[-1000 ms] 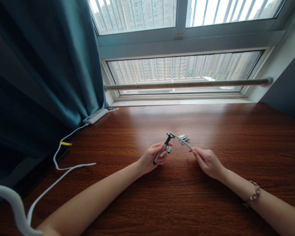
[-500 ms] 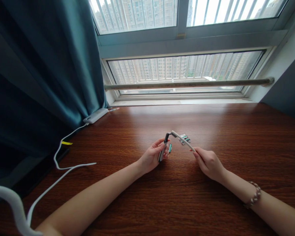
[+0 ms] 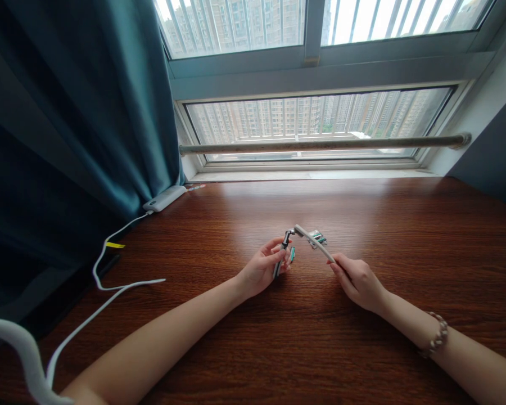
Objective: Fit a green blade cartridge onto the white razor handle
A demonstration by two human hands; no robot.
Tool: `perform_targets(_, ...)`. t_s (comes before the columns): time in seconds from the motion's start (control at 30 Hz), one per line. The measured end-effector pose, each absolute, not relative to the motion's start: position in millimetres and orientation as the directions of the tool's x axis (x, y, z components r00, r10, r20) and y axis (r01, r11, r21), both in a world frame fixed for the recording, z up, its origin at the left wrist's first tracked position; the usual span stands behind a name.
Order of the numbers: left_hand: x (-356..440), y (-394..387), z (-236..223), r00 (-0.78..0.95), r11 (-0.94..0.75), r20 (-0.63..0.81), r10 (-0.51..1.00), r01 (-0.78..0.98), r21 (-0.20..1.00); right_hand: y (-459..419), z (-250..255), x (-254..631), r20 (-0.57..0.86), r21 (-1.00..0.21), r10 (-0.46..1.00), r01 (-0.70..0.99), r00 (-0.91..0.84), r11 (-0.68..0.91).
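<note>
My left hand (image 3: 265, 266) is closed around a razor handle (image 3: 285, 245), dark and silver, its bare-looking neck tilted up and to the right. In my right hand (image 3: 358, 281) I grip the end of a pale toothbrush (image 3: 318, 245), slanting up to the left. Its bristle head meets the razor's top end, or comes very close to it. A small teal-and-dark razor cartridge (image 3: 293, 254) shows just beside my left fingertips. Behind the toothbrush lies a group of similar cartridges (image 3: 317, 238), partly covered by its handle.
A white power bank (image 3: 165, 199) with a white cable (image 3: 122, 225) lies at the table's back left, by the blue curtain (image 3: 122, 112). A thick white curved tube (image 3: 14, 332) rises at lower left. A rail (image 3: 320, 145) crosses the window behind the wooden table (image 3: 244, 349).
The razor handle has turned slightly in my left hand. The toothbrush has shifted a little, its head still at the razor's top end.
</note>
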State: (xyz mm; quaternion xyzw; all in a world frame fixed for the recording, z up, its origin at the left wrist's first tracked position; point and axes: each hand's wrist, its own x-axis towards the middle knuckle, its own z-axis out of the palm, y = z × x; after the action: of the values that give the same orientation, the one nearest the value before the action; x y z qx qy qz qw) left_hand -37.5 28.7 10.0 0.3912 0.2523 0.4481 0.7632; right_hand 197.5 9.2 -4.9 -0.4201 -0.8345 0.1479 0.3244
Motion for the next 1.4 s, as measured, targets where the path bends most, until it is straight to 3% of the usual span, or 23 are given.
perform_targets(0.13, -38.3, 29.1, 9.4, 0.473, 0.292, -0.034, 0.881, -0.484, 0.825, 9.4, -4.3, 197.3, 0.436, -0.529, 0.818, 0.628, -0.376, 0.571)
perform_targets(0.3, -38.7, 29.4, 9.8, 0.482, 0.299, -0.031, 0.876, -0.49, 0.819, 9.5, -3.8, 197.3, 0.4, -0.521, 0.807, 0.617, -0.434, 0.59)
perform_targets(0.43, -38.4, 29.2, 10.4, 0.479, 0.302, -0.031, 0.877, -0.5, 0.812, 9.8, -5.4, 197.5, 0.429, -0.518, 0.832, 0.659, -0.352, 0.546)
perform_targets(0.63, -37.2, 28.5, 12.1, 0.479, 0.302, -0.038, 0.877, -0.488, 0.819, 9.4, -7.1, 198.4, 0.408, -0.497, 0.805, 0.634, -0.431, 0.592)
perform_targets(0.73, -37.3, 28.7, 11.4, 0.448, 0.269, -0.024, 0.894, -0.491, 0.828, 10.1, -6.9, 198.8, 0.445, -0.518, 0.828, 0.656, -0.342, 0.549)
perform_targets(0.9, -37.8, 29.5, 8.2, 0.338, 0.175, 0.0, 0.941, -0.488, 0.855, 11.1, -5.7, 197.9, 0.424, -0.504, 0.803, 0.627, -0.419, 0.593)
perform_targets(1.03, -37.8, 29.9, 7.3, 0.275, 0.134, 0.0, 0.962, -0.47, 0.872, 11.9, -5.4, 197.1, 0.449, -0.52, 0.835, 0.666, -0.32, 0.535)
perform_targets(1.2, -37.6, 30.3, 6.8, 0.261, 0.124, -0.002, 0.965, -0.45, 0.884, 11.6, -5.1, 196.8, 0.455, -0.524, 0.806, 0.617, -0.379, 0.586)
perform_targets(1.4, -37.1, 29.0, 6.8, 0.257, 0.113, 0.002, 0.966, -0.43, 0.896, 12.3, -4.9, 197.5, 0.475, -0.523, 0.822, 0.651, -0.314, 0.55)
